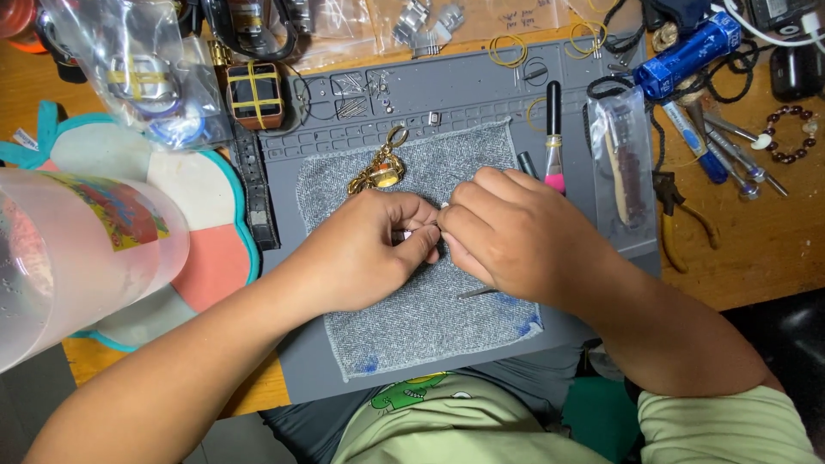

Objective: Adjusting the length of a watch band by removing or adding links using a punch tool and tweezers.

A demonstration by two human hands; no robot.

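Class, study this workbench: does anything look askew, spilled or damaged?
The grey cloth lies slightly crooked on the grey mat, with blue stains at its lower corners. Nothing looks spilled or broken.

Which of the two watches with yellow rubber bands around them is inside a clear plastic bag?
The round one at upper left, inside the clear bag. The square brown watch beside it lies bare on the grey mat.

Both forearms reach in from below and meet at the middle. The left hand [365,249] curls, thumb and fingers pinched together. The right hand [507,232] arches knuckles-up, its fingertips touching the left's.
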